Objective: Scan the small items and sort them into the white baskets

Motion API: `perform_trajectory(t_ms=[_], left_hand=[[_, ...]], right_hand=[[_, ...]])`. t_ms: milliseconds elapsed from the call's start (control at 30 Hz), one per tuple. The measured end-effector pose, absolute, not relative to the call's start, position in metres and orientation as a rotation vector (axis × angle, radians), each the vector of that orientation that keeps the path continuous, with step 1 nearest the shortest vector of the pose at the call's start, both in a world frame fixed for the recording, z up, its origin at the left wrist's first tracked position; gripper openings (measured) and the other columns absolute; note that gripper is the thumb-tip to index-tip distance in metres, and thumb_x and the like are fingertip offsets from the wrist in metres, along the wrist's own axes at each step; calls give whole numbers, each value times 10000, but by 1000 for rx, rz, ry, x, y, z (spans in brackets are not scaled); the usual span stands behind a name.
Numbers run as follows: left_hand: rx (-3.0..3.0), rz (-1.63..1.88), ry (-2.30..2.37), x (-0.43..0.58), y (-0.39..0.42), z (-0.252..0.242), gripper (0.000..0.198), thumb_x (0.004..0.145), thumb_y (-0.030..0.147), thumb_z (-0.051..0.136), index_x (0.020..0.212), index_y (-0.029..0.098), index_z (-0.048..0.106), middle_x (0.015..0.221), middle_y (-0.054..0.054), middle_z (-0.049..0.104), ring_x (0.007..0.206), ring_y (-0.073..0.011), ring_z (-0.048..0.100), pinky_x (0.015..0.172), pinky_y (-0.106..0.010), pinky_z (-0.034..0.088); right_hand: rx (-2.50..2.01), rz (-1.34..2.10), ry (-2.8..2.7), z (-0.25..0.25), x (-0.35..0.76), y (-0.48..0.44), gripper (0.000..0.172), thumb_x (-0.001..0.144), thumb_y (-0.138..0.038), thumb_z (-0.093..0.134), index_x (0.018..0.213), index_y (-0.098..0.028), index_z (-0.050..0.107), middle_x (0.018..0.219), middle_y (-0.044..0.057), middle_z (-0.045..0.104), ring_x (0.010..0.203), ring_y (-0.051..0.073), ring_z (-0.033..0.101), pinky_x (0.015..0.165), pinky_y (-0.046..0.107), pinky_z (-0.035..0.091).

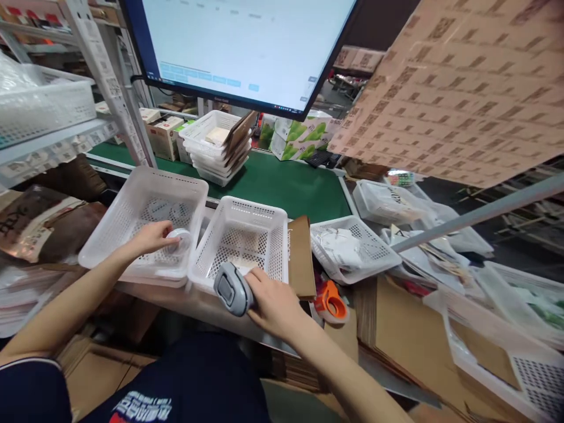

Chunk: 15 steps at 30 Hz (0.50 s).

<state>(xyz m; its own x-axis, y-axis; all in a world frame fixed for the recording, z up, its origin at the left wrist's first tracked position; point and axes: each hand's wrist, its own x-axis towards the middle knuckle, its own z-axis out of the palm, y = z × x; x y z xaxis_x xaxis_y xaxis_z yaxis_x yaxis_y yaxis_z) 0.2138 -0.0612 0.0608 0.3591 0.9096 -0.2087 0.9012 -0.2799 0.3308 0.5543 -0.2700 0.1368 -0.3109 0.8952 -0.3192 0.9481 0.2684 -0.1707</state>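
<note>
My left hand (152, 237) reaches into the left white basket (110, 235), fingers closed around a small round white item (180, 239) near its front right corner. My right hand (274, 302) grips the grey scanner (231, 288) at the front rim of the middle basket (277, 235). I'd tilt the item's label toward the scanner and keep both steady.
</note>
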Motion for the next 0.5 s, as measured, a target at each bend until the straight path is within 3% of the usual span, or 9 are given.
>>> perform_trajectory(t_ms=[200, 300, 367, 433, 500], left_hand=[[2091, 357, 1395, 271, -80, 94, 522, 845, 704, 706, 979, 201, 671, 936, -64, 755, 861, -275, 697, 760, -352, 475], [2110, 341, 1330, 276, -65, 83, 611, 918, 678, 666, 1249, 164, 678, 1152, -120, 773, 1002, -303, 732, 900, -392, 540], [2245, 287, 1396, 263, -48, 67, 673, 965, 578, 645, 1455, 119, 599, 1400, -204, 693, 1232, -366, 689, 1071, -461, 517], [2350, 204, 1449, 247, -34, 46, 776, 876, 422, 748, 1535, 69, 540, 1572, -287, 558, 1428, -454, 561, 1178, -540, 451], [2351, 122, 1428, 234, -28, 23, 899, 692, 294, 853, 1511, 63, 561, 1601, -313, 527, 1488, -508, 490, 1193, -569, 446]], right_hand=[[1703, -471, 2388, 152, 536, -253, 350, 1001, -289, 621, 1330, -175, 590, 1390, 111, 633, 1086, 294, 697, 659, 376, 284], [1762, -505, 2304, 150, 550, -261, 346, 985, -249, 620, 1320, -171, 588, 1394, 112, 630, 1105, 296, 694, 683, 374, 282], [1834, -533, 2224, 147, 565, -271, 337, 971, -213, 620, 1304, -172, 592, 1385, 112, 632, 1101, 297, 693, 703, 369, 276], [1916, -554, 2145, 145, 578, -280, 323, 955, -171, 611, 1278, -172, 598, 1355, 114, 640, 1089, 300, 691, 713, 366, 264], [1986, -564, 2094, 142, 587, -287, 322, 942, -133, 589, 1262, -171, 599, 1337, 116, 642, 1070, 297, 690, 711, 366, 248]])
